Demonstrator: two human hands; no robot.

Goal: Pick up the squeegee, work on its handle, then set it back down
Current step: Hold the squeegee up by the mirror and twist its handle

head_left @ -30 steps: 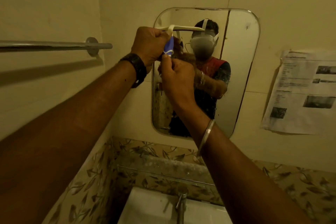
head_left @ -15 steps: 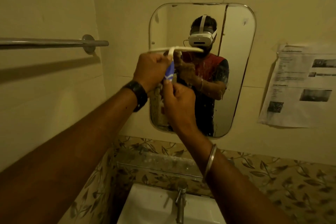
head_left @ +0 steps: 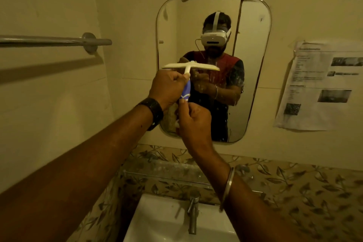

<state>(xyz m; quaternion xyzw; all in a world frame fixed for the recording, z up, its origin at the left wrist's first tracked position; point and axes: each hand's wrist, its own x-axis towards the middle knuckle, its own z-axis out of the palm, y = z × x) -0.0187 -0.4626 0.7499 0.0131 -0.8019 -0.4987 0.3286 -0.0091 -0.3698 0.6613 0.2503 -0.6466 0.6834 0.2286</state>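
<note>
1. the pickup is done: the squeegee (head_left: 190, 67) is off any surface, held up in front of the mirror (head_left: 253, 65) and above the sink (head_left: 157, 222), with its blade level at the top.
2. the left hand (head_left: 169, 88) wraps round the upper part of the blue handle (head_left: 186, 90), fingers curled.
3. the right hand (head_left: 195, 120) pinches the handle's lower end, so the handle work looks under way; how near it is to finished cannot be told.
4. left to do: finish the handle work and set the squeegee down.

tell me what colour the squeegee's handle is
The handle of the cream plastic squeegee is blue with a thin white line; head view shows it.
</note>
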